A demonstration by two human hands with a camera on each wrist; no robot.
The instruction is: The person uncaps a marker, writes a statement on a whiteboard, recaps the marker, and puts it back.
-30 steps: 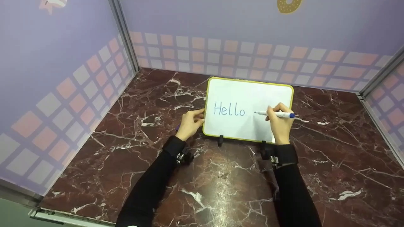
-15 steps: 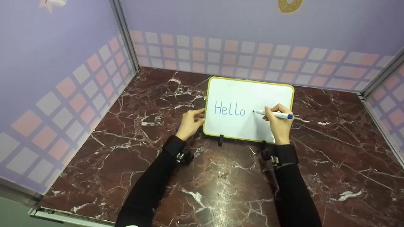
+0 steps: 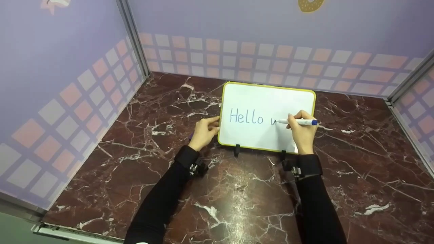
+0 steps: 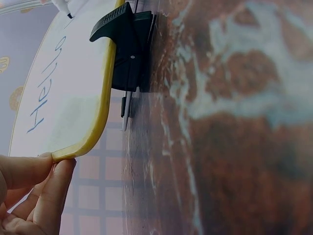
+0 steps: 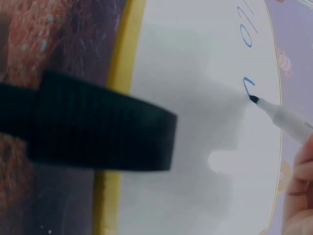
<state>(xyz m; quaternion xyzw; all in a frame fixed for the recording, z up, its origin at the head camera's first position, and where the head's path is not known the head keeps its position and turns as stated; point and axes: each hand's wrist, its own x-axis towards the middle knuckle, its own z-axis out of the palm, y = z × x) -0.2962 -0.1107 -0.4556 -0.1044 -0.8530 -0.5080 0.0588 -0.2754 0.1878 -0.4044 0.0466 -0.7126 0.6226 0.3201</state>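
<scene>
Whiteboard point(image 3: 251, 100): propped in black clips point(image 3: 237, 150) near the worktop's point(image 3: 373, 152) back edge, long side along it
Marker point(image 3: 305, 122): points leftward from the right hand point(image 3: 303, 134), long axis roughly along the whiteboard's, tip at the short stroke point(image 5: 245, 86) beside "Hello" point(image 3: 246, 117)
Right hand: pinching the marker, nearer the stroke
Left hand point(image 3: 204, 134): pinching the whiteboard's left edge

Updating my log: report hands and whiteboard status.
Right hand grips blue-ended marker. Left hand pinches whiteboard at left edge. "Hello" written, next letter started. Nothing blocks marker tip.
</scene>
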